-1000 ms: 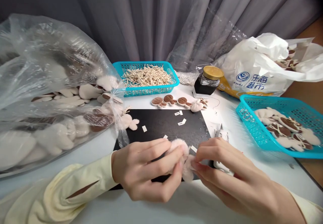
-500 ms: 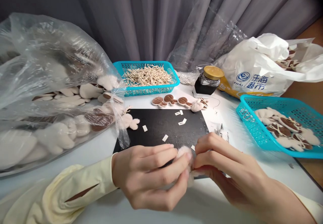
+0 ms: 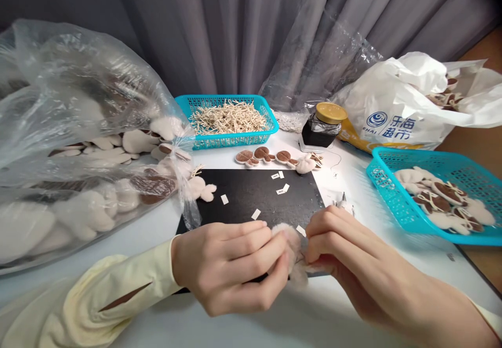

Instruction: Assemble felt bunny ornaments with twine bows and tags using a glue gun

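Left hand curled, fingers holding plush toy over black mat's near right part. Toy right of left palm, long axis seemingly far-to-near; right hand bunched at right side, grip unclear.

Plush toy half-hidden (and blurred)

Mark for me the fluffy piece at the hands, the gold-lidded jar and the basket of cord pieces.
Fluffy piece (image 3: pixel 294 246): head view, on its pale fuzzy surface.
Gold-lidded jar (image 3: pixel 320 132): head view, on its dark side.
Basket of cord pieces (image 3: pixel 235 140): head view, on its blue front wall.
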Available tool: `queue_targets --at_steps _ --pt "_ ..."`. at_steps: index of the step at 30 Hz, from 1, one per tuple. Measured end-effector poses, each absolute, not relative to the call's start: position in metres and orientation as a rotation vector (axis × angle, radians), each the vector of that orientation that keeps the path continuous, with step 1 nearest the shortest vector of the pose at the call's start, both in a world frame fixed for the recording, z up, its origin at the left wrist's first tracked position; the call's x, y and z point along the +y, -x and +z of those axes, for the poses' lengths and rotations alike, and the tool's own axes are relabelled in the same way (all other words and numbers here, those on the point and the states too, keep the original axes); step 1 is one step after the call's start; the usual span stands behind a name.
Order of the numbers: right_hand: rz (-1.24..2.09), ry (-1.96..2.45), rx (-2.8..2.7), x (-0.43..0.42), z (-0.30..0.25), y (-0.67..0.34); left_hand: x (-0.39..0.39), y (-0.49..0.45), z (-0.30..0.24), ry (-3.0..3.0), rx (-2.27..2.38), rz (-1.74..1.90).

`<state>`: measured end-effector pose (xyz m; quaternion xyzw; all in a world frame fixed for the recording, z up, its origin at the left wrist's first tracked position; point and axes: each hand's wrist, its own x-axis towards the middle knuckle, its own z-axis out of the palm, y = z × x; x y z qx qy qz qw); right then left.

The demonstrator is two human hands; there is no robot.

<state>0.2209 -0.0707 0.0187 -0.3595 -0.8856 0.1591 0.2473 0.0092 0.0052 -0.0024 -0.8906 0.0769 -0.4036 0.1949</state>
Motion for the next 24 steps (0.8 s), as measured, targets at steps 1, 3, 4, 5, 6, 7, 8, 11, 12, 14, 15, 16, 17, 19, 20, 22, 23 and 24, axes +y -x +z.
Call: queue_targets --at_steps 1,3,4,5,6,7,8,11,12,14,15,16,17,19,20,22,23,24 --pt "0.417 0.988 -2.426 -0.0713 0.0189 -0.2208 0.0050 -0.0092 -0.0027 2.507 0.221 -1.111" --pt "0.378 0.980 -2.429 -0.0723 0.0187 -0.2205 0.0049 -0.0089 -0.0033 2.524 0.236 -1.089" --pt "0.366 0.973 -2.426 -0.0725 0.0185 -0.2204 0.0050 -0.0086 -0.0035 2.526 0.245 -1.086" --pt "0.360 0.969 -2.423 -0.0724 0.0183 -0.2204 0.0054 -0.0083 -0.0038 2.526 0.252 -1.081" --pt "0.360 0.968 -2.421 -0.0722 0.0183 -0.2205 0.0059 -0.0081 -0.0039 2.523 0.257 -1.079" --pt "0.364 0.970 -2.421 -0.0717 0.0185 -0.2207 0.0065 -0.0079 -0.0040 2.520 0.261 -1.075" --pt "0.371 0.978 -2.423 -0.0710 0.0186 -0.2209 0.0071 -0.0078 -0.0040 2.517 0.265 -1.067" --pt "0.373 0.986 -2.428 -0.0688 0.0175 -0.2210 0.0079 -0.0083 -0.0041 2.504 0.284 -1.055" --pt "0.369 0.979 -2.430 -0.0682 0.0164 -0.2208 0.0078 -0.0088 -0.0042 2.497 0.291 -1.055" --pt "0.360 0.961 -2.442 -0.0674 0.0135 -0.2206 0.0071 -0.0098 -0.0046 2.489 0.289 -1.048" --pt "0.359 0.960 -2.454 -0.0671 0.0121 -0.2206 0.0067 -0.0102 -0.0048 2.486 0.283 -1.045" --pt "0.362 0.969 -2.468 -0.0670 0.0109 -0.2206 0.0064 -0.0106 -0.0051 2.484 0.275 -1.042" --pt "0.366 0.981 -2.482 -0.0669 0.0100 -0.2208 0.0062 -0.0109 -0.0053 2.482 0.270 -1.041" --pt "0.375 1.015 -2.507 -0.0667 0.0093 -0.2216 0.0062 -0.0112 -0.0055 2.482 0.271 -1.049" --pt "0.374 1.025 -2.515 -0.0666 0.0093 -0.2220 0.0065 -0.0114 -0.0055 2.490 0.277 -1.055" --pt "0.366 1.027 -2.532 -0.0665 0.0097 -0.2228 0.0071 -0.0117 -0.0054 2.527 0.294 -1.067" --pt "0.356 1.024 -2.539 -0.0665 0.0098 -0.2231 0.0075 -0.0118 -0.0054 2.549 0.303 -1.075" --pt "0.343 1.019 -2.545 -0.0666 0.0097 -0.2233 0.0076 -0.0119 -0.0054 2.568 0.310 -1.086"
